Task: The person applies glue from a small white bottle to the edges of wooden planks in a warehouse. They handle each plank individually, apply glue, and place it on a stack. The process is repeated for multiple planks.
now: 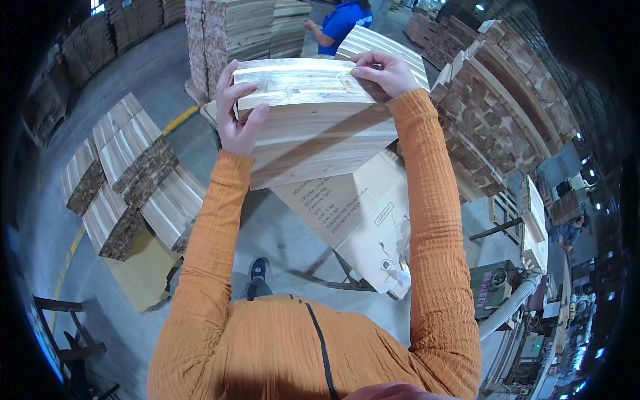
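A pale wooden board [300, 83] with streaked grain is raised in front of me. My left hand [239, 113] grips its left end, fingers over the far side and thumb on the near side. At the other end my right hand [385, 75] is closed on the upper right corner, thumb on the face. Just below lie more pale boards [320, 143], partly in the raised board's shadow; whether they touch it I cannot tell. They rest over a flattened cardboard carton [360, 213] with dark printing.
Stacked wood blocks [133, 143] sit on cardboard at left. Tall timber stacks stand behind [247, 30] and to the right [487, 100]. A person in blue [340, 27] is beyond the boards. At lower left is a dark chair [63, 327]; a machine with a pale hose [513, 303] stands lower right.
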### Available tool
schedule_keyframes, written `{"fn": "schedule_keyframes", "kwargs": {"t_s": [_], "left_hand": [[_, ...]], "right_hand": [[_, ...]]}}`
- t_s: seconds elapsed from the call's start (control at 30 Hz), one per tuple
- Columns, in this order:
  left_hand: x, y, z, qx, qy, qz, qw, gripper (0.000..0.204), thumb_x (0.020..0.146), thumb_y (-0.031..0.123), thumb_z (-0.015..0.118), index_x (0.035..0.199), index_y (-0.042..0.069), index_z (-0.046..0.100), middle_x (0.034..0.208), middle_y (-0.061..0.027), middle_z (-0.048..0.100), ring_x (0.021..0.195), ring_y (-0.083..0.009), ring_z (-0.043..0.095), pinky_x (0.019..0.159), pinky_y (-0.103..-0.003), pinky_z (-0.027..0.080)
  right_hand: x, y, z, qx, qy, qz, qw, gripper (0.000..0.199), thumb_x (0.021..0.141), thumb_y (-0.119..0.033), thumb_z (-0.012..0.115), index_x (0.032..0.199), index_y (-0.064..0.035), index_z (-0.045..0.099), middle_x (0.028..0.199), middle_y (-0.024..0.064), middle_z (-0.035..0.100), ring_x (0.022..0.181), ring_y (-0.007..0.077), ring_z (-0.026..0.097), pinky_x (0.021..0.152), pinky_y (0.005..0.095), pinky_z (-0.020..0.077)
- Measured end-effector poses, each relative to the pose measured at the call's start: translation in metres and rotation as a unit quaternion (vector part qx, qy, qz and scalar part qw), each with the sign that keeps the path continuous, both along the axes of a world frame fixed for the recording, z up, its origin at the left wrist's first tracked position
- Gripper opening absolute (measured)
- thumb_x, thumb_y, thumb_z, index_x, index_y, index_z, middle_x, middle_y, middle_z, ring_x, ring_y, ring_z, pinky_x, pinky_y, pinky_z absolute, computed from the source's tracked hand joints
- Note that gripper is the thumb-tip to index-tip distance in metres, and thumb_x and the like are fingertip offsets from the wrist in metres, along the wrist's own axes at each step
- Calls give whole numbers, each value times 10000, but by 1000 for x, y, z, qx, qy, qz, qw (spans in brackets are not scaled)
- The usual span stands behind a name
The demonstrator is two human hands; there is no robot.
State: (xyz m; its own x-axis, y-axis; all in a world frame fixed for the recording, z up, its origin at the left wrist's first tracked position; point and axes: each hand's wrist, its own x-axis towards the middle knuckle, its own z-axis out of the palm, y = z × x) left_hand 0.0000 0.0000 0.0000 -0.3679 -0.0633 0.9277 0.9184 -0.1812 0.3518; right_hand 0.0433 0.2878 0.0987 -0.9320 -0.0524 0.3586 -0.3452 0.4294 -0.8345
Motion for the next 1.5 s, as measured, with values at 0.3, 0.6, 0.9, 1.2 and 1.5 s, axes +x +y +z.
{"fn": "schedule_keyframes", "kwargs": {"t_s": [0.3,0.6,0.9,1.2,1.5], "left_hand": [[7,1,3,-9,6,21,1000,286,707,147,663,969,83,564,1362,-191,378,1269,-311,366,1080,-437,228],[7,0,3,-12,12,20,1000,291,709,152,655,976,87,560,1361,-186,376,1279,-312,351,1083,-442,223],[9,-1,3,-10,8,20,1000,290,723,176,663,976,83,558,1364,-185,372,1282,-315,345,1086,-440,214],[6,-1,1,-11,5,13,1000,292,722,166,663,979,79,556,1366,-187,368,1285,-309,342,1088,-436,213],[4,0,0,-3,-3,-10,1000,296,723,166,661,987,83,555,1372,-188,356,1284,-316,337,1085,-436,219]], "right_hand": [[11,-7,8,6,36,-48,998,134,783,-81,677,852,31,648,844,61,639,662,65,539,558,189,434],[8,-8,7,22,6,-54,998,158,744,-107,723,831,-12,631,850,59,643,719,85,561,642,218,460],[17,-20,11,-31,-32,-42,998,173,763,-71,688,896,5,607,840,59,632,764,97,577,678,238,474],[11,-16,11,35,14,-64,997,169,764,-85,692,895,-2,624,850,44,634,771,99,580,694,240,471],[13,-4,8,-118,33,53,991,180,837,67,456,895,10,617,1067,81,587,908,119,550,685,210,471]]}}
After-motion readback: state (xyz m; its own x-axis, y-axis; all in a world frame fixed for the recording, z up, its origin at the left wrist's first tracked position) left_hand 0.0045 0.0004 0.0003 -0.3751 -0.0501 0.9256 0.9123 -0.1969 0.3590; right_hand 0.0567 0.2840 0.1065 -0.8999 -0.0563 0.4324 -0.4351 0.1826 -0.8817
